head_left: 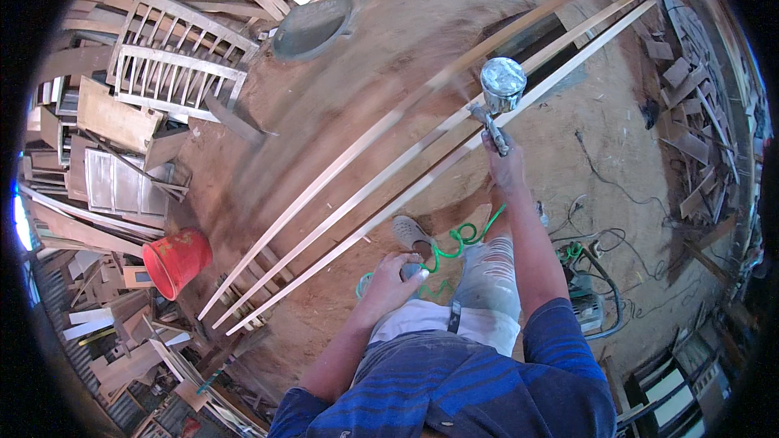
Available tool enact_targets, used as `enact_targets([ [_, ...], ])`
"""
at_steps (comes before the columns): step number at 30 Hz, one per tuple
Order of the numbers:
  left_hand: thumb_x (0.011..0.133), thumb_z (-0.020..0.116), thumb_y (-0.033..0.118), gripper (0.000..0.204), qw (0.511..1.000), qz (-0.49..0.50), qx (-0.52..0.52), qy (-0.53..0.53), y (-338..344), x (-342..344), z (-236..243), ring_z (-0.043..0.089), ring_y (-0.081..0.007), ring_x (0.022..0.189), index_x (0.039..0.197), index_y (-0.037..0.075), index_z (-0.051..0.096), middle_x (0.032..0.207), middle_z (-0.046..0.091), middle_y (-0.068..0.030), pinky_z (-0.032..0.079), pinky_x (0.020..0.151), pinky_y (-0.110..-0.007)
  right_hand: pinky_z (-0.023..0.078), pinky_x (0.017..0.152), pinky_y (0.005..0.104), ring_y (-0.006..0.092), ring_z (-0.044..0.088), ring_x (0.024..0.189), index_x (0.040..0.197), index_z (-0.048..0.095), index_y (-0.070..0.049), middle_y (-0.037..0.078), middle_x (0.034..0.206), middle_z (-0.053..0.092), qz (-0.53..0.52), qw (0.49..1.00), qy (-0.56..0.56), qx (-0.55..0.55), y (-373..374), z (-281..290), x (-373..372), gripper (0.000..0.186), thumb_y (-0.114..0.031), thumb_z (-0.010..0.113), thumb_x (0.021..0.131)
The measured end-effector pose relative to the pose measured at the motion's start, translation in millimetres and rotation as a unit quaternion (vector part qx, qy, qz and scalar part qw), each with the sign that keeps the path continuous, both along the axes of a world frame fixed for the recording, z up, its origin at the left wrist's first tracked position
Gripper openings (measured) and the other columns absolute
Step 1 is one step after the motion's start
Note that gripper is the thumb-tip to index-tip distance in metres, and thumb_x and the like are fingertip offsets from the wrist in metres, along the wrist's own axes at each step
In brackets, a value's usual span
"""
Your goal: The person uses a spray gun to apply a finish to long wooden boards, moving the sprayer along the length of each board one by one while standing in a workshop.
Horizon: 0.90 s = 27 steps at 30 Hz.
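My right hand is closed round the handle of a spray gun. A round metal cup, its lid smeared with pale paint, sits on the gun. The gun is over three long wooden strips, which run side by side from lower left to upper right. The strips look whiter at their near ends and browner toward the far ends. In front of my waist, my left hand is closed on a small blue-grey thing that I cannot make out. A green coiled hose hangs between my hands.
A red bucket stands left of the strips' near ends. Slatted wooden frames and stacked boards fill the left side. A grey basin is at the back. To my right are a compressor-like machine and loose cables.
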State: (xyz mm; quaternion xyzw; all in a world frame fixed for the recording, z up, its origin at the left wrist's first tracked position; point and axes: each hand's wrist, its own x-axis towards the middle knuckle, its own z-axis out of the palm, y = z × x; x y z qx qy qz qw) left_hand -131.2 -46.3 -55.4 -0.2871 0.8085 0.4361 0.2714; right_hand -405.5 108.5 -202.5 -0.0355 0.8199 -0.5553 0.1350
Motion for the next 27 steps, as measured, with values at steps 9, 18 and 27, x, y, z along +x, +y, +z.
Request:
enact_targets([
  [9,0.084,0.075,0.032,0.043,1.000,0.013,0.017,0.023,-36.7,50.8,-1.4,0.065,-0.0328,0.101,0.117,0.005,0.070,0.109,0.065,-0.0195,0.052,0.089,-0.041,0.049,0.072,0.0369,0.0200,0.058,0.074,0.107,0.067,-0.002,0.015,0.085,0.069,0.058,0.998,-0.019,0.018,-40.9,-10.8,70.0,0.026,-0.025,0.069,0.095],
  [18,0.084,0.076,0.032,0.041,0.999,-0.012,0.009,-0.050,-30.5,45.9,10.7,0.067,-0.0316,0.092,0.117,0.007,0.071,0.104,0.066,-0.0194,0.053,0.084,-0.041,0.051,0.078,0.0345,0.0183,0.061,0.080,0.114,0.068,-0.004,0.013,0.089,0.070,0.105,0.989,-0.102,-0.032,-20.3,-17.3,93.7,0.027,-0.022,0.070,0.094],
  [27,0.086,0.074,0.035,0.043,0.999,-0.029,0.017,-0.042,17.1,-1.7,3.3,0.066,-0.0316,0.091,0.116,0.006,0.071,0.104,0.067,-0.0194,0.052,0.084,-0.042,0.050,0.073,0.0372,0.0210,0.061,0.075,0.110,0.068,-0.003,0.015,0.084,0.069,0.024,0.998,-0.061,0.009,38.3,-30.3,3.0,0.027,-0.027,0.068,0.095],
])
